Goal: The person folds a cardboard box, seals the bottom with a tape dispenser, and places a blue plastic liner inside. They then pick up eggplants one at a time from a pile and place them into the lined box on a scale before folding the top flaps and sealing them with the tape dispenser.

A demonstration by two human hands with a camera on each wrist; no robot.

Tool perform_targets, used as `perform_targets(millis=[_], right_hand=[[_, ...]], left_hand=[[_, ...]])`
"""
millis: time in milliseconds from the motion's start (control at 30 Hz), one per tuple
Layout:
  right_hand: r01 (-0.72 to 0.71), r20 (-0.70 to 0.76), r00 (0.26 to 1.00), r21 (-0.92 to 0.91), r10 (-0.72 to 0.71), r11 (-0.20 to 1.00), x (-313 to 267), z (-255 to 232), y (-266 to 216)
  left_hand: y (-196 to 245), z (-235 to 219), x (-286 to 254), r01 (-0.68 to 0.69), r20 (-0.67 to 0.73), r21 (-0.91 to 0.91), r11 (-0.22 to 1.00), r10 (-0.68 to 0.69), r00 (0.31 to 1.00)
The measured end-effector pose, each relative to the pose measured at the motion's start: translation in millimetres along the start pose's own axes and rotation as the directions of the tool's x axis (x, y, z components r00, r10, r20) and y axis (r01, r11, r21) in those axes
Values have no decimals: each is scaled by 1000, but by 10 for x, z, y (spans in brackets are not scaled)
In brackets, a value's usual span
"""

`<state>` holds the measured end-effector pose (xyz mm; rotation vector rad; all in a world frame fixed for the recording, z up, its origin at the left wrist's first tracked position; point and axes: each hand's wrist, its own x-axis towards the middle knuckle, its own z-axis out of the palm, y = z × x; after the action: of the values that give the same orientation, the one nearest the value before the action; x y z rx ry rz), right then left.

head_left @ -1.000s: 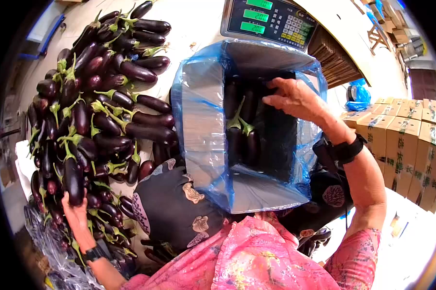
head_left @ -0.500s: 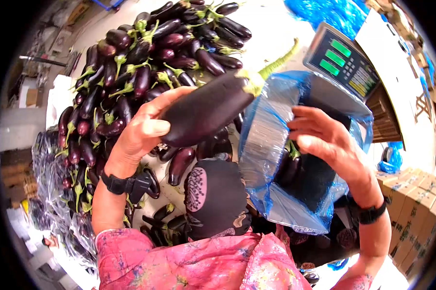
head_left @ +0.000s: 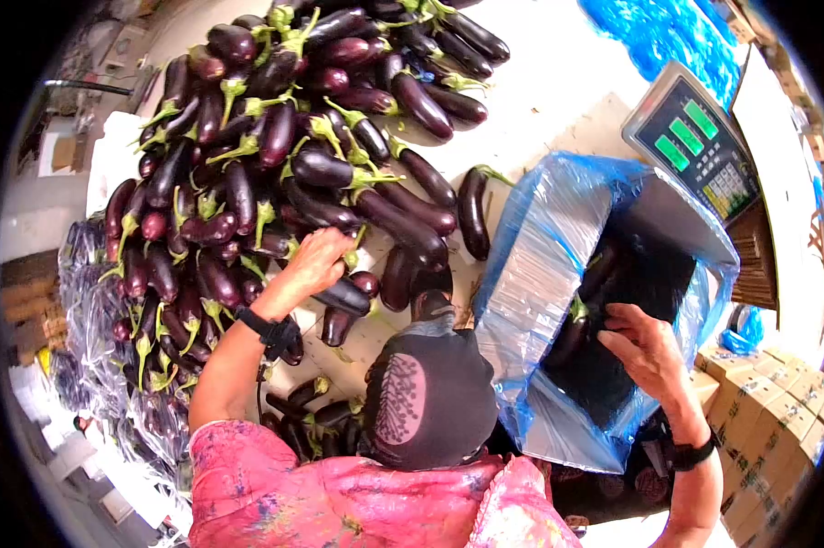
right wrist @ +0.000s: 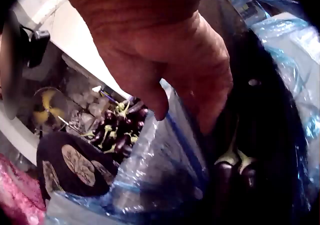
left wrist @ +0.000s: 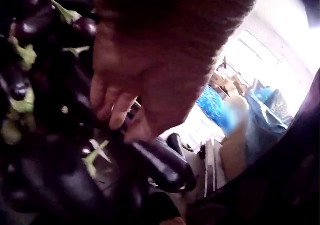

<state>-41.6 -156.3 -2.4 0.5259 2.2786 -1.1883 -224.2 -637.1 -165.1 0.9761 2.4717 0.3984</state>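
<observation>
Eggplant (head_left: 344,297) lies at the edge of the heap (head_left: 278,132), one end under the left hand (head_left: 316,263), whose fingers and thumb curl round that end; its dark body juts out past the fingertips. The right hand (head_left: 649,352) hangs over the box (head_left: 544,283) lined with blue plastic (right wrist: 150,160), thumb and fingers apart, holding nothing. Two stalked eggplants (right wrist: 225,182) lie inside, below it.

Facing heaped eggplants (head_left: 279,132) on the table (head_left: 563,100) at left, a lone eggplant (head_left: 473,215) between heap and box (head_left: 544,274), more eggplants (right wrist: 224,185) inside the box, a scale (head_left: 691,142) behind it and cartons (head_left: 768,402) to its right.
</observation>
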Motion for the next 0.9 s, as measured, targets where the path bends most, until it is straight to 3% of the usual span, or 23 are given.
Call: perform_targets(millis=[33,100,167,200,233,300,367,433,500,567,667,700,733,800,833,867,900], right_hand=[[-6,-20,1000,-28,5,1000,40,70,127],[-26,-64,998,-82,20,996,118,203,436],[-9,12,1000,-234,12,972,176,194,569],[-49,19,998,-206,55,977,167,159,474],[3,-28,1000,-273,-11,962,177,157,524],[45,-111,991,-236,-73,971,179,88,620],[-8,-183,983,-166,-23,986,154,-72,477],[-86,-146,986,-4,85,996,141,-231,409],[-73,-90,991,222,95,972,77,-303,307],[-84,-2,996,301,89,950,20,-368,113],[-15,117,992,417,-38,909,-48,-364,-180],[36,127,985,500,-115,865,-68,-345,-285],[81,132,973,577,-191,812,-92,-319,-393],[122,126,943,731,-309,671,-131,-243,-475],[92,136,919,840,-371,535,-149,-205,-495],[138,76,931,833,-358,537,-233,-192,-561],[184,16,939,821,-344,540,-329,-185,-615]], left_hand=[[104,60,207,-91,-118,-12,996,89,989],[392,79,566,-207,-171,179,962,237,956],[379,280,850,-249,-18,343,906,272,962],[220,559,979,-254,-120,390,885,322,939],[145,693,1106,-174,-41,400,900,207,977],[232,535,1182,-226,18,361,905,235,972],[327,412,1124,-265,-14,270,926,279,960],[569,129,1026,-267,-93,172,948,286,954],[798,-201,935,-324,-320,-15,946,302,898],[1109,-684,801,-321,-450,-125,939,235,862],[1698,-1242,770,-517,-612,-80,852,367,700],[1910,-1341,824,-603,-656,-47,797,430,620],[2102,-1407,866,-651,-656,-27,759,478,584],[2589,-1598,954,-789,-534,43,613,682,501],[2774,-1591,1036,-852,-466,95,515,779,419],[2892,-1547,1127,-908,-371,147,392,873,317],[3021,-1496,1128,-921,-346,103,376,881,321]])
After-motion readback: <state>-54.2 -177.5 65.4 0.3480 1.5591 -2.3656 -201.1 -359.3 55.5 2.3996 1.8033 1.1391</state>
